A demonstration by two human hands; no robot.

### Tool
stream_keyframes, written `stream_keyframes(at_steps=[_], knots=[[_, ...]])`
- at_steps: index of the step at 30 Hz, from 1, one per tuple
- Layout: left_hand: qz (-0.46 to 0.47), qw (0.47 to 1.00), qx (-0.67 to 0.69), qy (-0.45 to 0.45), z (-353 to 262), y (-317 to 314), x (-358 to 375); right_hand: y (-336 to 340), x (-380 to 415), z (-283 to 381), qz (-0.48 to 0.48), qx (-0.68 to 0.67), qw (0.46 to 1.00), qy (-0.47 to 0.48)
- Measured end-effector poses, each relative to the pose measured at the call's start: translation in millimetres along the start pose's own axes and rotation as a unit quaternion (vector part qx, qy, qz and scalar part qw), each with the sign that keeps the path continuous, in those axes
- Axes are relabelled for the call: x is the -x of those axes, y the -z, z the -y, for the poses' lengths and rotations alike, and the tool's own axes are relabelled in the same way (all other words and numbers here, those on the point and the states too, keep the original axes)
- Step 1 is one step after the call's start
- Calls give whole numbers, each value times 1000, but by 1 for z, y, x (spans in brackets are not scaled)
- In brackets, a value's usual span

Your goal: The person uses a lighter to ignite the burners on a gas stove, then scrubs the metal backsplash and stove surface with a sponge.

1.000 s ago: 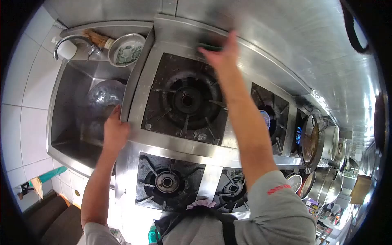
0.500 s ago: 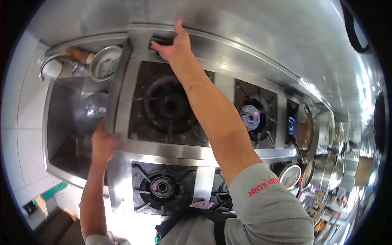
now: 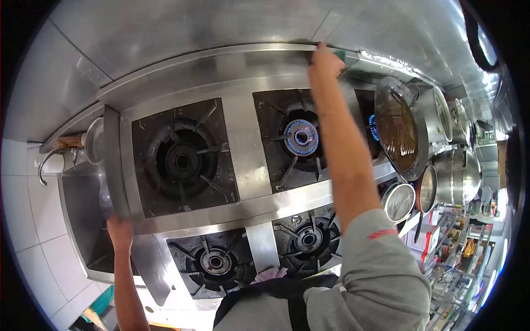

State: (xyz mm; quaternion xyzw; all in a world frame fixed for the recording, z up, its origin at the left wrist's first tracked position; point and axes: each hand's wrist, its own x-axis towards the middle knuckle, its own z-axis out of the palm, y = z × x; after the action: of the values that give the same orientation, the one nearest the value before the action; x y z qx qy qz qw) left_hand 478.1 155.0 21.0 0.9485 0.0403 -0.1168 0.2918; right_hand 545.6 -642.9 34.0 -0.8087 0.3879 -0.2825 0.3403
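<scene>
My right hand (image 3: 328,62) is closed on a dark green scouring pad (image 3: 341,56), pressed against the back ledge behind the stove; the hand hides most of the pad. My left hand (image 3: 120,234) is at the sink's right edge, by the metal divider (image 3: 122,190). Its fingers are curled and partly hidden. A shiny, see-through shape (image 3: 105,197) shows just beyond those fingers; I cannot make out what it is. Below my right forearm, a lit burner (image 3: 301,138) shows a ring of blue flame with no pan on it.
An unlit burner (image 3: 183,161) is at the back left. A wok of brown liquid (image 3: 400,132) sits by another blue flame (image 3: 373,127). Strainers (image 3: 398,203) and steel pots (image 3: 457,175) crowd the right. A bowl (image 3: 95,140) and tap (image 3: 43,168) are at the sink.
My right hand has slid rightward along the back ledge with the scouring pad. The view has shifted right, and my left hand remains by the sink divider, nearer its front.
</scene>
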Motion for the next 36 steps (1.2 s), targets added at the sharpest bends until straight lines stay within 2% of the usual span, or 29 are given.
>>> stream_keyframes(at_steps=[1, 2, 4, 5, 6, 7, 8, 9, 10, 11, 13, 18, 20, 21, 22, 23, 24, 25, 26, 27, 28, 30, 31, 32, 33, 35, 36], knots=[[-2, 1000, -4, -3, -1, 0, -1, -10, 45, 86, -296, -141, 882, -337], [-11, 1000, -18, -16, 4, 0, -3, -31, 61, 87, -297, -144, 880, -340], [-22, 999, -36, -30, 42, -6, -16, -64, 83, 67, -308, -247, 910, -124], [-6, 995, -86, -51, 84, -13, -32, -60, 95, 67, -305, -252, 910, -126], [8, 988, -136, -70, 107, -10, -38, -51, 111, 67, -211, -414, 871, -161], [2, 988, -137, -67, 82, -3, -27, -42, 124, 68, -109, -560, 799, -190], [-4, 997, -56, -48, 22, 1, -7, -30, 130, 67, -105, -562, 798, -188], [-7, 999, 26, -31, -11, 2, 4, -15, 135, 63, -49, -615, 758, -210], [-7, 999, 28, -31, -9, 1, 4, -2, 138, 58, 6, -663, 712, -230], [-14, 999, 14, -42, -4, 1, 2, 7, 139, 52, 7, -663, 713, -230], [-23, 998, 1, -54, 4, 0, -2, 21, 143, 45, 28, -703, 667, -245], [-63, 995, -36, -68, 31, -8, -13, 39, 157, 38, 87, -711, 658, -232], [-45, 992, -76, -95, 25, -5, -10, 39, 161, 40, 115, -679, 687, -231], [-27, 986, -116, -120, 23, -1, -8, 41, 164, 46, 51, -602, 758, -246], [-41, 990, -101, -91, 25, -3, -7, 41, 161, 43, 10, -537, 801, -264], [-56, 993, -87, -61, 25, -6, -6, 42, 156, 43, -26, -513, 811, -279], [-67, 993, -72, -69, 13, -5, -1, 38, 155, 37, -43, -507, 832, -223], [-74, 993, -55, -80, -2, -4, 4, 39, 169, 70, -122, -489, 848, -161], [-79, 993, -56, -69, -9, -1, 6, 28, 161, 52, -165, -262, 951, -22], [-59, 997, -29, -28, -15, 0, 7, 15, 151, 30, -198, -14, 972, 124], [-36, 999, -1, 12, -21, 1, 8, -1, 156, 31, -106, 98, 981, 131], [-32, 999, 8, 6, -32, 6, 13, -46, 181, 51, 96, 283, 943, 147], [-27, 1000, 13, -8, -36, 7, 14, -82, 201, 52, 44, 201, 947, 246], [-28, 999, 15, 1, -40, 7, 13, -108, 229, 82, 28, 162, 947, 277], [-22, 1000, 22, -3, -42, 9, 13, -149, 239, 101, 83, 135, 951, 265], [-23, 999, 31, -17, -36, 8, 15, -206, 274, 163, 113, 103, 925, 349], [-29, 998, 35, -32, -34, 8, 14, -230, 292, 196, 130, 118, 921, 348]])
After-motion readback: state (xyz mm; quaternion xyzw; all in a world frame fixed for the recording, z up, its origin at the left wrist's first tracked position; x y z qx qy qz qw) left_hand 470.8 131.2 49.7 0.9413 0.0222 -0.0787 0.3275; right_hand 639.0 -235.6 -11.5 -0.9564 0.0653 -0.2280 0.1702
